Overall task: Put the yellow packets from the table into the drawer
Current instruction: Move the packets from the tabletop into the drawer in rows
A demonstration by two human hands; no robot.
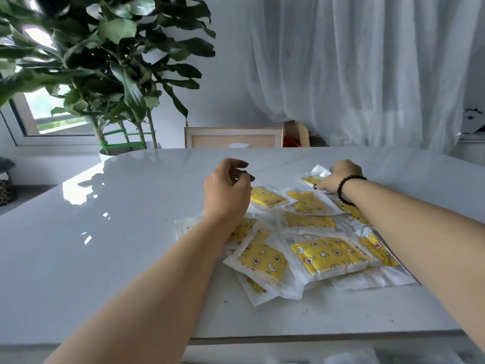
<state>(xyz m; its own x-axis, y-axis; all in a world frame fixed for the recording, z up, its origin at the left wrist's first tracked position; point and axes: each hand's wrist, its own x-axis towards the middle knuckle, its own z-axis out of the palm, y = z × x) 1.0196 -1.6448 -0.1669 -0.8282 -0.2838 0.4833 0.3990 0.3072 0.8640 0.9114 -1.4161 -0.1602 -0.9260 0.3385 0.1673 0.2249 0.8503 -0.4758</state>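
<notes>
Yellow, star-and-moon printed packets in clear white-edged wrappers lay heaped on the right half of the glossy white worktop [105, 232], overlapping at all angles, with the largest yellow packet [329, 254] near me and its long axis running left to right. I saw my right hand [338, 178] reaching to the far right edge of the pile, its fingers curled down onto the small far packet [313, 177]; the grip looked closed on that packet's wrapper, though the fingertips were hidden behind the hand and I could not tell how firmly. My left hand [227, 194] hovered just above the far left side of the heap with fingers loosely curled and nothing in it, a yellow packet [266, 198] lying just to its right, tilted with its long axis running from far left to near right. I judged the right hand the one already committed, and the left the nearer to that tilted packet, which lay only a short move rightward and down from it. No drawer was in view, so I could not tell which way the carry would go. Beyond the worktop stood a leafy plant [105, 61] at the far left, a wooden frame [233, 137] behind the far edge, and a white curtain [367, 69].
</notes>
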